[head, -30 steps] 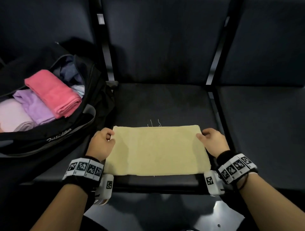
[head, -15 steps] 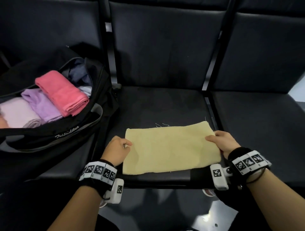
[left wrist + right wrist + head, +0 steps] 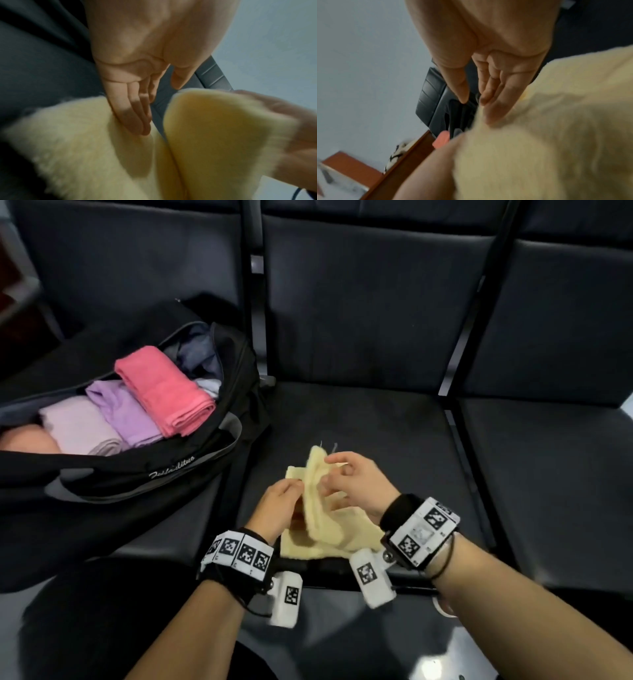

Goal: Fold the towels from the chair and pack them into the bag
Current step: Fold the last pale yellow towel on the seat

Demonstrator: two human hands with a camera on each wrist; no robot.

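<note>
A pale yellow towel (image 3: 325, 529) lies on the middle chair seat (image 3: 376, 422), its right half lifted into a standing flap. My right hand (image 3: 334, 474) has straight, spread fingers against that flap (image 3: 556, 135) and carries it leftward, the thumb apart from them. My left hand (image 3: 291, 491) rests with straight fingers (image 3: 133, 115) on the towel's left half (image 3: 77, 155), beside the fold. The open black bag (image 3: 154, 474) stands on the left seat, holding a folded pink towel (image 3: 164, 392), a purple one (image 3: 123, 412) and a pale pink one (image 3: 78, 422).
Dark padded seats run in a row, with backrests behind and a metal divider (image 3: 459, 440) between the middle and right seats. The right seat (image 3: 548, 474) is bare. The bag's strap (image 3: 219, 446) hangs over its near side. Dark floor lies below the seat's front edge.
The towel lay flat with a hand at each side edge. My right hand has swung the right side up and over toward the left, and my left hand has moved onto the towel.
</note>
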